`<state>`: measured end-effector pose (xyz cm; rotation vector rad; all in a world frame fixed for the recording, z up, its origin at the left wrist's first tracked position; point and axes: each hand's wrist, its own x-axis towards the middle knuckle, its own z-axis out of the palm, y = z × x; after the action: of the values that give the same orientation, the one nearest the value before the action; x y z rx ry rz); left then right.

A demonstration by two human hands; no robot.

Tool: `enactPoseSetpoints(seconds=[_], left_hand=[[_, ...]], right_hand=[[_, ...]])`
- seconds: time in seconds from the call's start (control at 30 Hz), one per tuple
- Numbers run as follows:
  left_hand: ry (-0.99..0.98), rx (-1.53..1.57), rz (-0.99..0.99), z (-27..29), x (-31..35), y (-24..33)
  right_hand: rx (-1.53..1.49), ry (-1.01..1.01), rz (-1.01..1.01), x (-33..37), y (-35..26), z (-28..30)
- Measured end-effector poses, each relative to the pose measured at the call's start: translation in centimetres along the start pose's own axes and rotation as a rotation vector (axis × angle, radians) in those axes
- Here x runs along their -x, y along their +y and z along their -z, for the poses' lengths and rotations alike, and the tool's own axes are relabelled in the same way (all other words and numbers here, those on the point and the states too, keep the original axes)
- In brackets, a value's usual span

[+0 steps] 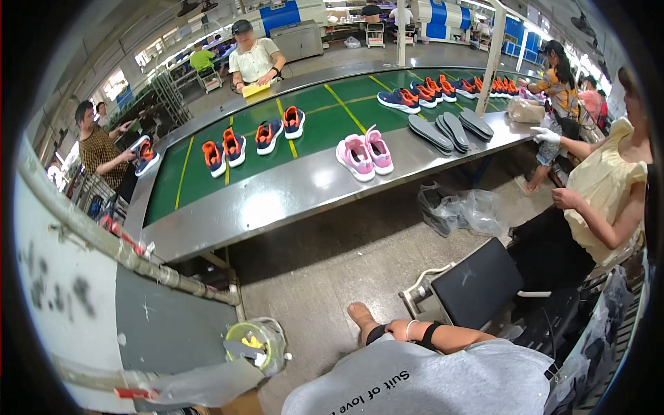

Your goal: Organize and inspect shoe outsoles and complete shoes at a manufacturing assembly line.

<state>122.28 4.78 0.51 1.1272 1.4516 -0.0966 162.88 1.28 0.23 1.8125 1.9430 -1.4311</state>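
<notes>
My right hand (398, 328) rests by my bare leg at the lower middle, a white bracelet on its wrist and a black band farther up the forearm. Its fingers look loosely laid out and hold nothing I can see. No part of my left hand shows. In front of me, a pair of pink sneakers (360, 158) stands on the metal rim (277, 205) of a green conveyor belt (183, 181). To their right lie several grey insoles (443, 133). Navy and orange sneakers (268, 133) stand in pairs along the belt, with a longer row of them at the far right.
A black-topped stool (477, 282) stands right, before a seated co-worker (609, 173) in pale yellow. Clear plastic bags (460, 207) lie under the conveyor. A lined bin (277, 346) stands lower left. Across the belt one person handles a yellow piece (256, 90); another, far left, holds a sneaker (144, 156).
</notes>
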Motion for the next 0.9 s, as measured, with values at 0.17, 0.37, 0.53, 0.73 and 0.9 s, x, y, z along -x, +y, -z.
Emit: enactPoseSetpoints(seconds=[0.17, 0.37, 0.53, 0.73, 0.9], left_hand=[[0.081, -0.003, 0.004, 7.0, -2.5, 7.9], [0.074, 0.014, 0.046, 10.6, -5.2, 14.1], [-0.051, -0.053, 0.013, 13.9, -11.6, 21.1], [-0.204, -0.132, -0.069, 19.0, -19.0, 27.7], [-0.287, -0.157, -0.130, 25.4, -23.0, 32.1]], right_hand=[[-0.026, 0.016, -0.053, -3.3, -1.8, 10.9], [0.058, 0.012, -0.097, -8.5, -0.9, 18.2], [0.035, -0.037, -0.035, -13.8, -1.6, 20.8], [-0.031, 0.020, -0.172, -17.4, -3.2, 21.6], [-0.137, 0.036, -0.315, -19.8, -8.1, 24.6]])
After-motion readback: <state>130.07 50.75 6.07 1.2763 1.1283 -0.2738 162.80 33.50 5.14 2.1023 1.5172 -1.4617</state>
